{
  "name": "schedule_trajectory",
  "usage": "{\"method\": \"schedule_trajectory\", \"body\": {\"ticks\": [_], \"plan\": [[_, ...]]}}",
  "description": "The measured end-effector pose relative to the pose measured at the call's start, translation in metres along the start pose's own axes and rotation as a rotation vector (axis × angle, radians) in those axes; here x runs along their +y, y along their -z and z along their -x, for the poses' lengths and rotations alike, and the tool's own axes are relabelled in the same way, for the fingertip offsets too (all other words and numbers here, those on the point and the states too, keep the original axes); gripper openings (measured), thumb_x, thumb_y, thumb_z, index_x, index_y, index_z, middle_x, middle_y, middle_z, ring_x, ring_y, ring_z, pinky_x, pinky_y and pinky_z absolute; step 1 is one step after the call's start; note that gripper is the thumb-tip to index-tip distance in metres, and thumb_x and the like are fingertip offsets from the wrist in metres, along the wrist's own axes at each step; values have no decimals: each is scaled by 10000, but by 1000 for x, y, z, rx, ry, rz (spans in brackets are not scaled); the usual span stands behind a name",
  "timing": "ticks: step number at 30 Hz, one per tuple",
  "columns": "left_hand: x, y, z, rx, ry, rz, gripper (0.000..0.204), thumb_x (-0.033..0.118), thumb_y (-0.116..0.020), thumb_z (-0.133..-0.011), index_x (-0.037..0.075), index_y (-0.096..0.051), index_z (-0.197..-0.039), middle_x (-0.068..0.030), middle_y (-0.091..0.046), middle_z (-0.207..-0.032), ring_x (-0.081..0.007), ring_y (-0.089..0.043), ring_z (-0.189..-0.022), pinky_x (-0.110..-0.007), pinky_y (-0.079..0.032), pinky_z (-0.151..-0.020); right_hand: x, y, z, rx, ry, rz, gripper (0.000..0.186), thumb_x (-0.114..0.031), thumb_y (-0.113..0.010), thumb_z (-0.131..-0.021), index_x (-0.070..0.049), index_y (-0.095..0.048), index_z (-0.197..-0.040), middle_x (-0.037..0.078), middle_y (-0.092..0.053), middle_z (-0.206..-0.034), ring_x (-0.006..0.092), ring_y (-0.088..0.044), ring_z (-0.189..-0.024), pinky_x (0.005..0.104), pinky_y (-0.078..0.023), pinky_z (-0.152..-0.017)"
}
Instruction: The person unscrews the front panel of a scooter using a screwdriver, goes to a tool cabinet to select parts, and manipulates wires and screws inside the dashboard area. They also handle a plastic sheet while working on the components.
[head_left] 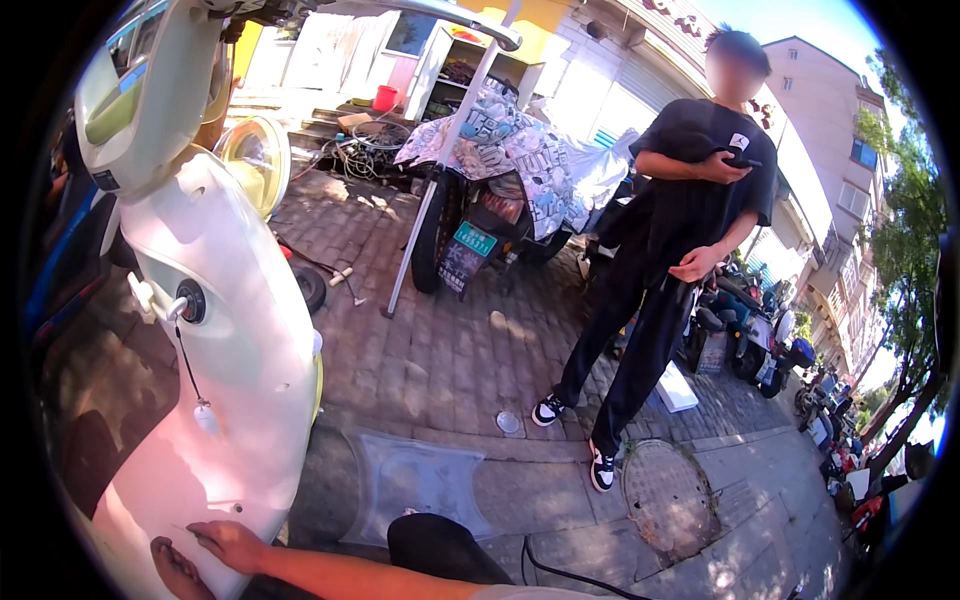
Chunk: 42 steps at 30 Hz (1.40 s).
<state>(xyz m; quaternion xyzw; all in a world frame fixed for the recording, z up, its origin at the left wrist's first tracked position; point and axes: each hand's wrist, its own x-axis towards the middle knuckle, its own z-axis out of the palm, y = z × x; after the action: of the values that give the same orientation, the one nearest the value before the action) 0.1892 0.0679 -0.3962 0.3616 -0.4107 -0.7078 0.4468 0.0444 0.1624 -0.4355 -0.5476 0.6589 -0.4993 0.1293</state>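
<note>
A cream-white scooter front body (235,350) fills the left side, running from the headlamp down to the lower panel. My right hand (230,546) reaches in from the lower right and rests on that panel, fingers stretched over it near a small hole. Close beside it, in shadow at the lower edge, my left hand (178,568) lies against the panel with its fingers out, partly cut off. I see nothing clearly held in either. Higher up, a key sits in the lock (189,300), with a white fob (205,418) hanging from a cord. A white hook (141,296) sticks out beside the lock.
A person (690,220) in dark clothes stands ahead, holding a phone (738,163). A three-wheeler under a patterned cover (510,150) is parked behind a slanted metal pole (425,215). A clear plastic sheet (415,487) lies on the paving near my knee (440,548). A manhole cover (668,495) is farther right.
</note>
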Motion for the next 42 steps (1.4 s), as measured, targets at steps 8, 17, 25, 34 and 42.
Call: {"method": "schedule_trajectory", "body": {"ticks": [8, 17, 25, 34, 42], "plan": [[-16, 9, -6, -78, -250, -385, 228, 171, -517, -1025, 8, -676, -1045, 12, -475, -744, -79, -386, -604, -217, -332, -508, 8, -4, -4, -48, -19, -37, 367, -192, -562, -1045, -32, -610, -1371, 212, -705, -1162, 390, -665, -1101, 450, -524, -961], [-13, 0, -1, -65, -140, -144, 210, 165, -526, -1020, 33, -689, -1040, 17, -509, -804, -80, -404, -654, -227, -334, -535, 7, 0, -7, -79, -27, -54, 373, -181, -556, -1044, -17, -604, -1377, 229, -695, -1211, 399, -659, -1127, 445, -518, -980], [-12, 5, 1, -79, -201, -339, 206, 180, -532, -1038, 38, -679, -1061, 21, -497, -788, -75, -394, -634, -222, -330, -525, 2, 1, -4, -70, -46, -50, 367, -192, -548, -1049, -18, -609, -1366, 242, -698, -1187, 412, -665, -1114, 456, -522, -971], [-9, 4, 4, -113, -179, -282, 179, 170, -541, -1034, 56, -669, -1087, 47, -469, -776, -54, -398, -638, -198, -310, -528, 0, 4, -6, -59, -25, -30, 363, -183, -550, -1045, -17, -612, -1362, 243, -701, -1174, 411, -667, -1113, 460, -523, -970], [-11, 6, 1, -108, -72, -171, 161, 141, -532, -1027, 63, -661, -1083, 54, -470, -777, -48, -414, -655, -185, -332, -544, 3, 0, -3, -53, -34, -17, 359, -177, -556, -1043, -17, -615, -1359, 236, -700, -1197, 400, -667, -1124, 450, -523, -979]]}}
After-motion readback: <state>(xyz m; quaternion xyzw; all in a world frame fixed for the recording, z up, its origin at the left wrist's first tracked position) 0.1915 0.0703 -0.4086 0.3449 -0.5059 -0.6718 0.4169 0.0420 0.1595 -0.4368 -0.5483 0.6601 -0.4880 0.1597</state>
